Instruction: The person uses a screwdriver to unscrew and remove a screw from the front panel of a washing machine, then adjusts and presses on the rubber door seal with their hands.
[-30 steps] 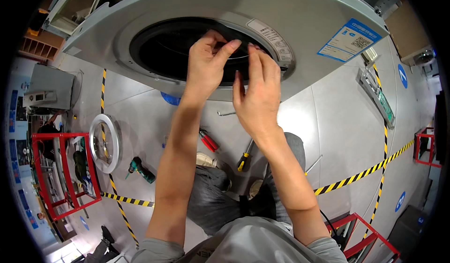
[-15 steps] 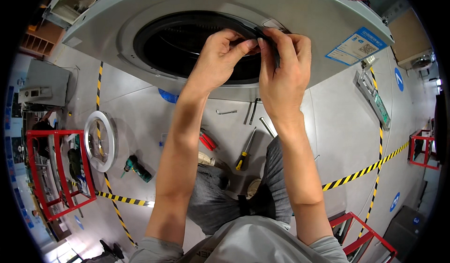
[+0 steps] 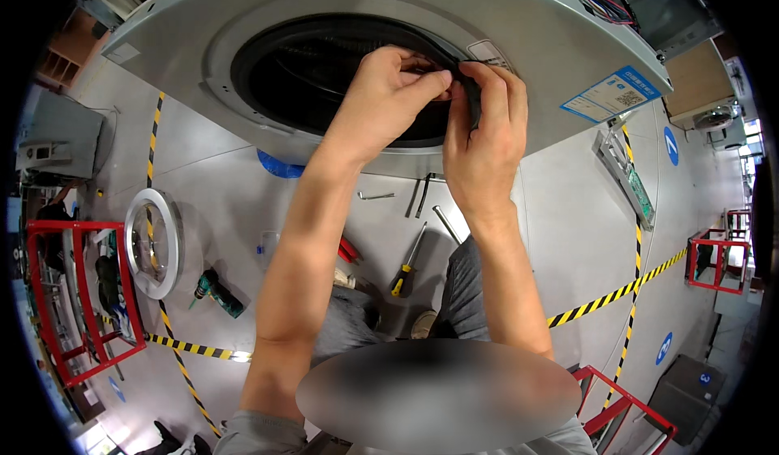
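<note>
The grey front panel [image 3: 535, 90] of a washing machine fills the upper part of the view, with a round opening edged by a black rubber door gasket [image 3: 432, 49]. At the right side of that opening, my left hand [image 3: 375, 102] pinches the gasket's edge, its thumb pointing right and its other fingers partly inside the opening. Close beside it, my right hand [image 3: 491, 135] grips the same rubber between thumb and fingers. The fingertips of both hands nearly meet, and some are hidden behind the thumbs and rubber.
On the floor lie a yellow-handled screwdriver [image 3: 402, 275], red-handled pliers [image 3: 350, 251], a metal bar [image 3: 447, 223] and a green-black power drill [image 3: 217, 293]. The round washer door [image 3: 174, 248] is at left, near a red frame [image 3: 76, 293]. A blurred oval covers my lap.
Both hands stay at the gasket's right side, with small finger shifts; more of the gasket bends out beside my right hand. The view has moved slightly, so the floor items appear farther left.
</note>
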The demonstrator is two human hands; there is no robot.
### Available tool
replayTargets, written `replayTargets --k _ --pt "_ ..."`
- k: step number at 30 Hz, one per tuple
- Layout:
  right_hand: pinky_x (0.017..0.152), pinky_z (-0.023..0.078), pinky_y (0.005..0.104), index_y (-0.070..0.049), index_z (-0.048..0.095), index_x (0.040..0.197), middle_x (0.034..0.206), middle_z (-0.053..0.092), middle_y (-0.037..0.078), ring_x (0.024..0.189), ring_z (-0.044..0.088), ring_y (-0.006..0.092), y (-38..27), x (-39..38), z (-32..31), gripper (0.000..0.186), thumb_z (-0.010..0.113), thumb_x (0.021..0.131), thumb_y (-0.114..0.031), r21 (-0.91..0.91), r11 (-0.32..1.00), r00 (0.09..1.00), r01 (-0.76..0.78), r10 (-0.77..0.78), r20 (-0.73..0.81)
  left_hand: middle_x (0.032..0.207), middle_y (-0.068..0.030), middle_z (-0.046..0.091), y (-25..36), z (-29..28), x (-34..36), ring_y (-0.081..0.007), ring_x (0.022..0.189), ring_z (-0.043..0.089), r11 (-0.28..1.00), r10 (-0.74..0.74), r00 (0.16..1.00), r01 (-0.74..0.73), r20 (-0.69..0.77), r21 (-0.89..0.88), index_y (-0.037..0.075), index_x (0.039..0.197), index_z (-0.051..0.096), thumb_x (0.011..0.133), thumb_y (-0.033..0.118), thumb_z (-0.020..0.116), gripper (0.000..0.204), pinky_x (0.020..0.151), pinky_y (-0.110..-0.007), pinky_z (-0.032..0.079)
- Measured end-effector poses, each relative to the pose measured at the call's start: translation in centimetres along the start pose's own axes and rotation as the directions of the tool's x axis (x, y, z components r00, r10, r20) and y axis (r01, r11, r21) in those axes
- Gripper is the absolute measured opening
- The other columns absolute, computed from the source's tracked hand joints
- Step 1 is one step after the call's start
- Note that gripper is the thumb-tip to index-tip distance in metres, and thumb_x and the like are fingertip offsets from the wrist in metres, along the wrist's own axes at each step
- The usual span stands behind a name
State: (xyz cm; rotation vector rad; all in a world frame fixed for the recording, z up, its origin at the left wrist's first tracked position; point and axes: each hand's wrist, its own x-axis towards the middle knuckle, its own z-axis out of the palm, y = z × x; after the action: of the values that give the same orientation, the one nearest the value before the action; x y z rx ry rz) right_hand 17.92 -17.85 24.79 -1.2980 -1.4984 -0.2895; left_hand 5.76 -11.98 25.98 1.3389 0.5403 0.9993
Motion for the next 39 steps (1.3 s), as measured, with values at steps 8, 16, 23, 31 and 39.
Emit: replayTargets --k 8,16,23,31,39 --pt "0.077 0.046 0.0414 0.000 0.060 0.103 0.099 0.059 0.016 0.089 0.057 0.0338 -0.3 0.4 -0.5 0.020 0.062 0.084 0.004 0.058 0.997 0.998 -0.057 0.055 0.032 0.104 -0.0087 0.069 -0.6 0.3 0.2 -0.0117 0.095 0.063 0.998 0.048 0.999 -0.047 -0.013 0.034 -0.007 0.111 0.064 0.094 0.010 0.063 0.024 0.090 -0.028 0.051" --pt "0.068 0.048 0.0400 -0.001 0.065 0.093 0.087 0.062 0.011 0.079 0.059 0.0305 -0.4 1.7 -0.9 0.009 0.063 0.085 0.000 -0.118 0.992 0.998 -0.031 0.038 0.050 0.102 -0.0112 0.069 -0.7 0.1 0.6 -0.0131 0.092 0.065 0.993 0.087 0.996 -0.085 -0.023 0.080 -0.009 0.109 0.064 0.093 0.009 0.062 0.024 0.087 -0.028 0.052" --pt "0.060 0.050 0.0376 -0.004 0.067 0.090 0.081 0.061 0.008 0.072 0.062 0.0278 0.3 3.1 -2.0 0.011 0.064 0.079 -0.003 -0.259 0.939 0.966 0.225 -0.180 0.185 0.090 -0.0118 0.072 -1.2 0.3 0.8 -0.0107 0.082 0.063 0.978 0.137 0.984 -0.116 -0.115 0.173 -0.007 0.100 0.068 0.086 0.010 0.064 0.023 0.075 -0.029 0.051" --pt "0.051 0.048 0.0344 -0.007 0.065 0.083 0.072 0.058 0.005 0.061 0.061 0.0239 1.2 4.1 -2.6 0.014 0.072 0.071 -0.009 -0.232 0.901 0.916 0.367 -0.307 0.258 0.079 -0.0111 0.071 -1.1 -0.2 1.1 -0.0083 0.071 0.059 0.955 0.141 0.982 -0.102 -0.125 0.277 -0.009 0.094 0.067 0.085 0.017 0.067 0.028 0.065 -0.029 0.049" --pt "0.050 0.048 0.0338 -0.008 0.064 0.084 0.076 0.059 0.003 0.064 0.061 0.0219 1.2 2.3 -0.5 0.020 0.075 0.068 -0.010 -0.317 0.925 0.976 0.210 -0.218 0.010 0.068 -0.0073 0.066 -0.2 0.3 0.9 -0.0061 0.065 0.053 0.956 0.105 0.984 -0.061 -0.142 0.286 -0.010 0.084 0.066 0.083 0.020 0.069 0.030 0.058 -0.029 0.046"
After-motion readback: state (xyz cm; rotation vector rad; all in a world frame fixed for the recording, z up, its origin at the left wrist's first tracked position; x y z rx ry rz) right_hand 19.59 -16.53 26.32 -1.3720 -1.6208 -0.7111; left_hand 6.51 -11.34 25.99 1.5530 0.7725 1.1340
